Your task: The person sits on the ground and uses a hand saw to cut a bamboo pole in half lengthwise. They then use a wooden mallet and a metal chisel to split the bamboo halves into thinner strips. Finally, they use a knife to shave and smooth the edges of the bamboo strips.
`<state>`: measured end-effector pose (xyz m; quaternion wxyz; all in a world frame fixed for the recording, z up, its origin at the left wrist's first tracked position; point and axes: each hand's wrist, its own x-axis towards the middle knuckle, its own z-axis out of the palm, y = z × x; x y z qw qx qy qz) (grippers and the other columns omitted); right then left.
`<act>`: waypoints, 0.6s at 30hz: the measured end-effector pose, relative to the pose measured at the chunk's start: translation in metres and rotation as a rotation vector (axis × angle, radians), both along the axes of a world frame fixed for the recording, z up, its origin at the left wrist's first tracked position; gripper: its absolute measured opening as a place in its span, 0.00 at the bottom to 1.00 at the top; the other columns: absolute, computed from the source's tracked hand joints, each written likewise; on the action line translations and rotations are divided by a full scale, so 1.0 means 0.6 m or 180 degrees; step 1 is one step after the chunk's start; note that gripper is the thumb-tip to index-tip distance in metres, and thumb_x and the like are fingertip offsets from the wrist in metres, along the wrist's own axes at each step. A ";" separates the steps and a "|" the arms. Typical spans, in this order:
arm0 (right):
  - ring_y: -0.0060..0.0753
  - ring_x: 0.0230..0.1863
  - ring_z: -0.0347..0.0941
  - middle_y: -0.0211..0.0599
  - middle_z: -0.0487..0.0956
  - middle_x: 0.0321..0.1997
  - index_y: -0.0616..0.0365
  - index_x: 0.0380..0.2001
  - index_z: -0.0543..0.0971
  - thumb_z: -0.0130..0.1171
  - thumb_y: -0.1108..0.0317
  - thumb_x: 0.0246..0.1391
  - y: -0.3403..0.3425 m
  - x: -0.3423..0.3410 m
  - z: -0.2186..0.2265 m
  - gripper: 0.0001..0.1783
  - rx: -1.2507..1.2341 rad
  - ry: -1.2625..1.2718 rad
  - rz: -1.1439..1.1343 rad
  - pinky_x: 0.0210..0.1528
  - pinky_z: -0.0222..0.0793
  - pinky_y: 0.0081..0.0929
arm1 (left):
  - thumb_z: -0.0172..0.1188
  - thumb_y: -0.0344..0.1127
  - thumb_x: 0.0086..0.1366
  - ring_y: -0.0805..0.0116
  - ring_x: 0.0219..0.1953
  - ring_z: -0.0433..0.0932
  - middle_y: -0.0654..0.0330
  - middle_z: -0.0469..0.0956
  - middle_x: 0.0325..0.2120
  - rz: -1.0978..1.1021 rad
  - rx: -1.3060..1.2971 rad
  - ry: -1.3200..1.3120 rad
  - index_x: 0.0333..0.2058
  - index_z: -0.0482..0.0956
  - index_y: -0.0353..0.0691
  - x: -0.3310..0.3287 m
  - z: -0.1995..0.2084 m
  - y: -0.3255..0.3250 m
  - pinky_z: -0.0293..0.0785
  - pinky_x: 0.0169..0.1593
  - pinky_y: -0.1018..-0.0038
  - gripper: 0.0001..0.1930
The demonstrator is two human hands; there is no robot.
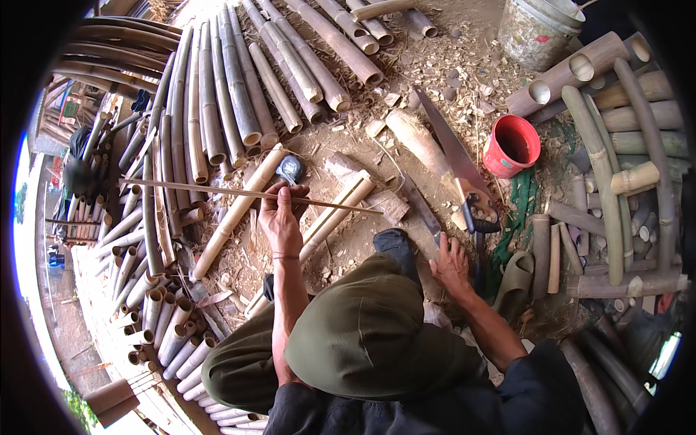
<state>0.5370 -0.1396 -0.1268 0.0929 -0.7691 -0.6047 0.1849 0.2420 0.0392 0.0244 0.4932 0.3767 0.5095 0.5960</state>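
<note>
My left hand [284, 221] pinches a long thin bamboo strip [217, 191], which runs crosswise in front of me. My right hand [452, 268] is low at the right, back up and fingers apart, with its fingertips at the near end of a long-bladed knife [420, 204]. I cannot see whether the knife's handle lies under that hand. A split bamboo piece [337, 214] slants toward my legs, near a short log [391, 205] on the ground. Beyond the left hand are a blue round tape measure [289, 169] and a pale bamboo pole [235, 217].
A handsaw [453, 148] leans over a pale wood block [420, 143]. Right of it stands a red bucket [512, 145]; a dirty white bucket [540, 32] is farther back. Bamboo poles [210, 94] fill the left and far side. More bamboo pieces [649, 119] are stacked at right.
</note>
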 end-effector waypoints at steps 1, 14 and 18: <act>0.57 0.55 0.66 0.53 0.67 0.55 0.60 0.66 0.58 0.62 0.59 0.51 -0.021 0.004 -0.023 0.42 -0.0078 -0.0425 -0.0016 0.56 0.65 0.49 | 0.52 0.36 0.72 0.63 0.39 0.83 0.54 0.81 0.36 0.0076 0.0005 0.0006 0.48 0.69 0.34 0.006 -0.010 -0.006 0.83 0.43 0.69 0.12; 0.61 0.44 0.73 0.59 0.74 0.43 0.65 0.55 0.66 0.56 0.55 0.57 -0.083 -0.009 0.065 0.30 -0.0190 0.1925 -0.0347 0.47 0.67 0.44 | 0.48 0.29 0.72 0.58 0.35 0.83 0.52 0.78 0.31 0.0864 0.0205 -0.0127 0.43 0.60 0.35 0.027 -0.168 -0.018 0.82 0.44 0.65 0.07; 0.65 0.42 0.73 0.60 0.75 0.40 0.64 0.51 0.68 0.58 0.55 0.56 -0.064 -0.030 0.067 0.27 0.0114 0.1859 -0.0093 0.44 0.69 0.47 | 0.47 0.28 0.72 0.56 0.37 0.83 0.53 0.76 0.30 0.0908 0.0201 -0.0208 0.42 0.59 0.37 0.021 -0.195 -0.026 0.81 0.46 0.63 0.06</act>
